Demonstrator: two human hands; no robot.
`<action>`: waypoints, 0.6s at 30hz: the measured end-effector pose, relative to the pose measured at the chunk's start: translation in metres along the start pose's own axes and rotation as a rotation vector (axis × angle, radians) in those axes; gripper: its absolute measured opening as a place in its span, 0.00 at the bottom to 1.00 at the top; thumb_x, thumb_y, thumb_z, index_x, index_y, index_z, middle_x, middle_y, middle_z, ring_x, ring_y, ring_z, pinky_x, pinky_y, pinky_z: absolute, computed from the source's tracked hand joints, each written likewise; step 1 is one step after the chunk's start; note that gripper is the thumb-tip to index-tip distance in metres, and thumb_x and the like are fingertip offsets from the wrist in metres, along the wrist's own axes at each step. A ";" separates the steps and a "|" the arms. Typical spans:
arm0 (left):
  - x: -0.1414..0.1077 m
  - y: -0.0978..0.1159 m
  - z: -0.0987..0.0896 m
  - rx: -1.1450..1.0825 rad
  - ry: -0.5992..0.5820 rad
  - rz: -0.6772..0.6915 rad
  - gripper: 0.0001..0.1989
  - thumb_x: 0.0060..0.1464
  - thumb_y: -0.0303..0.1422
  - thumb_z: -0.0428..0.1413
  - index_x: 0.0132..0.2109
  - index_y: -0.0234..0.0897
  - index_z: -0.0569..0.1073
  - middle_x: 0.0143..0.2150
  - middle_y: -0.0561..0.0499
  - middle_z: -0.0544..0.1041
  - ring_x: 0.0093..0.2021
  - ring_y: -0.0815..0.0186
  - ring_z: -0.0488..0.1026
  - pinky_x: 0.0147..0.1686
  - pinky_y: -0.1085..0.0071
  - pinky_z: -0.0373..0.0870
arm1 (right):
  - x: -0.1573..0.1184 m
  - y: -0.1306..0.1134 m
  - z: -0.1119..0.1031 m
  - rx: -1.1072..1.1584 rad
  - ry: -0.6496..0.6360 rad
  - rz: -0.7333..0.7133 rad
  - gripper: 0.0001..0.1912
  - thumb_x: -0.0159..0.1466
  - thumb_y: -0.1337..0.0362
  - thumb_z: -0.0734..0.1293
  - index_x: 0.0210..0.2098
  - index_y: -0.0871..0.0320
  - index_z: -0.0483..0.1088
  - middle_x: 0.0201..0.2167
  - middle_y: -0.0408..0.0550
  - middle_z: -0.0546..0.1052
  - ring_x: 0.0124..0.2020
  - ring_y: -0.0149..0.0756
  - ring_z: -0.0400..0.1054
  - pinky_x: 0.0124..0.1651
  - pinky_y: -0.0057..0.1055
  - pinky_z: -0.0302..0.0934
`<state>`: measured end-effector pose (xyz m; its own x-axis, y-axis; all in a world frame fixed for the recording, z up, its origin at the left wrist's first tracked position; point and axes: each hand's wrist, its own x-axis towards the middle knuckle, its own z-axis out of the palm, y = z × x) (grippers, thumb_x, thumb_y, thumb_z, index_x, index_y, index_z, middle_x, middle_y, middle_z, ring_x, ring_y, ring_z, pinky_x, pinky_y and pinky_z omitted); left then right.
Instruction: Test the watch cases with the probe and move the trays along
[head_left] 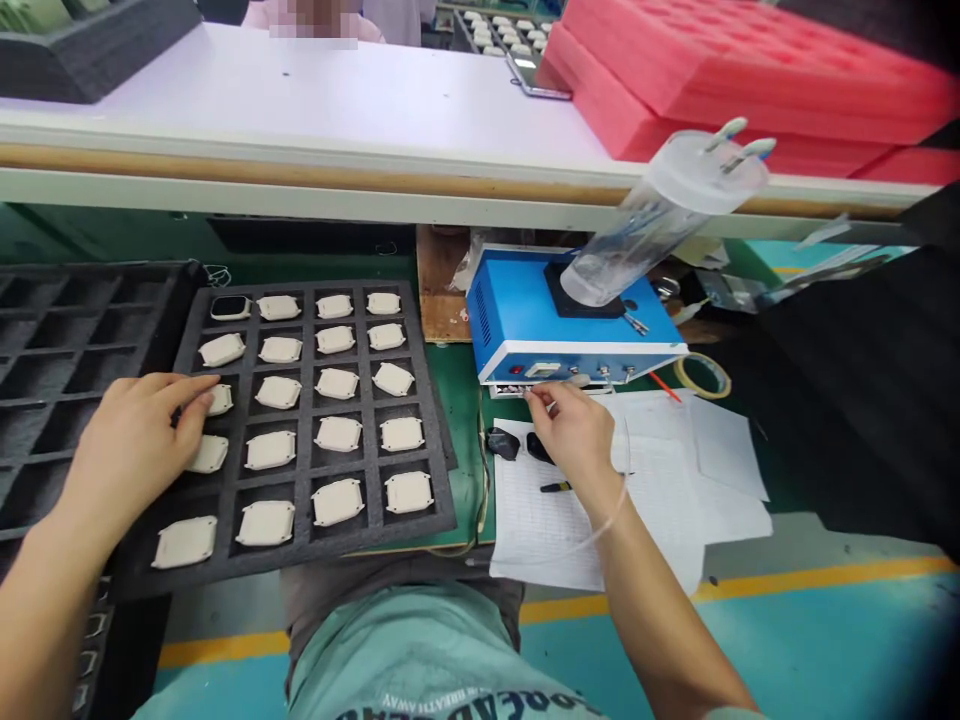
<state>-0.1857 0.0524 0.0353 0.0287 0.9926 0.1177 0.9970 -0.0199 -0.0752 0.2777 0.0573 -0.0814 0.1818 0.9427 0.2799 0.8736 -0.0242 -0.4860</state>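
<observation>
My left hand (142, 435) is over the left column of a black foam tray (306, 420). Its thumb and index finger close on the edge of a cream watch case (220, 400), which is partly hidden by the fingers. Similar watch cases lie in the tray's other compartments; one at the back left corner, a watch case with a dark screen (230, 308), faces up. My right hand (574, 425) pinches at a shallow white tray (508, 391) of tiny parts, in front of a blue machine (574, 330). What its fingertips hold is too small to make out.
A clear tube (637, 240) leans up from the machine. Papers (555, 540), a pen (556, 487) and a tape roll (703, 375) lie at right. Another black tray (45, 350) stands at left. Above runs a white shelf (360, 100) with red foam blocks (720, 80); a person is behind it.
</observation>
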 end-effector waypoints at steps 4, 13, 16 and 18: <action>-0.005 0.002 0.000 0.025 0.051 0.009 0.27 0.71 0.44 0.41 0.55 0.34 0.79 0.55 0.39 0.82 0.55 0.46 0.75 0.60 0.50 0.72 | 0.002 0.004 0.012 -0.117 0.036 -0.016 0.19 0.73 0.53 0.63 0.41 0.57 0.83 0.40 0.54 0.85 0.35 0.41 0.75 0.32 0.34 0.51; -0.003 -0.002 0.012 -0.242 0.165 0.034 0.19 0.70 0.43 0.47 0.49 0.39 0.79 0.55 0.44 0.84 0.57 0.54 0.80 0.62 0.57 0.74 | -0.004 0.001 0.009 -0.188 -0.019 0.014 0.19 0.73 0.59 0.61 0.49 0.57 0.83 0.43 0.56 0.85 0.33 0.41 0.75 0.32 0.34 0.52; -0.008 -0.002 0.014 -0.304 0.191 0.013 0.16 0.69 0.41 0.50 0.49 0.39 0.80 0.55 0.46 0.84 0.57 0.57 0.80 0.64 0.59 0.73 | -0.010 0.006 0.009 -0.163 -0.039 -0.020 0.20 0.71 0.58 0.61 0.51 0.58 0.82 0.41 0.56 0.85 0.34 0.44 0.76 0.33 0.34 0.55; -0.011 -0.001 0.013 -0.335 0.191 0.032 0.16 0.68 0.40 0.50 0.48 0.38 0.80 0.55 0.44 0.84 0.56 0.58 0.81 0.64 0.60 0.73 | -0.017 0.008 0.007 -0.097 -0.014 -0.059 0.20 0.70 0.57 0.62 0.50 0.58 0.82 0.40 0.56 0.85 0.34 0.45 0.76 0.34 0.35 0.58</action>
<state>-0.1878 0.0426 0.0208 0.0412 0.9514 0.3053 0.9627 -0.1195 0.2426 0.2783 0.0436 -0.0954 0.1234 0.9479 0.2937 0.9223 -0.0004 -0.3865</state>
